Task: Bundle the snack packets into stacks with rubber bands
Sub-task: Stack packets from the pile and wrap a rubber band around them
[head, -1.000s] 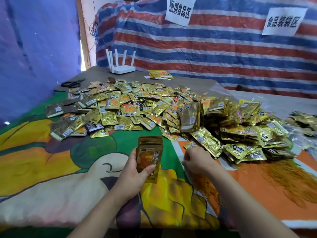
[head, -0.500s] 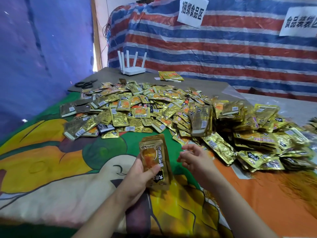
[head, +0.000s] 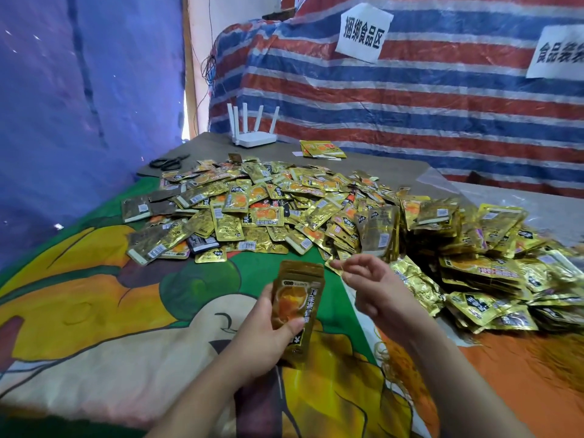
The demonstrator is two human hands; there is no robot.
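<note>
My left hand (head: 262,339) grips a small stack of gold snack packets (head: 297,298), held upright above the cartoon-print cloth (head: 94,311). My right hand (head: 376,289) hovers just right of the stack's top. Its thumb and forefinger pinch what looks like a thin yellowish rubber band (head: 338,265), barely visible. A wide heap of loose gold packets (head: 284,203) lies behind my hands. Banded stacks of packets (head: 493,279) are piled to the right.
Loose rubber bands (head: 387,358) lie on the orange part of the cloth under my right forearm. At the back stand a white router (head: 252,139), black scissors (head: 169,162) and a few separate packets (head: 320,149). A striped tarp (head: 410,105) closes off the rear.
My right hand has lifted off the cloth near the rubber bands and moved up beside the stack. My left hand keeps its grip and has tilted the stack slightly.
</note>
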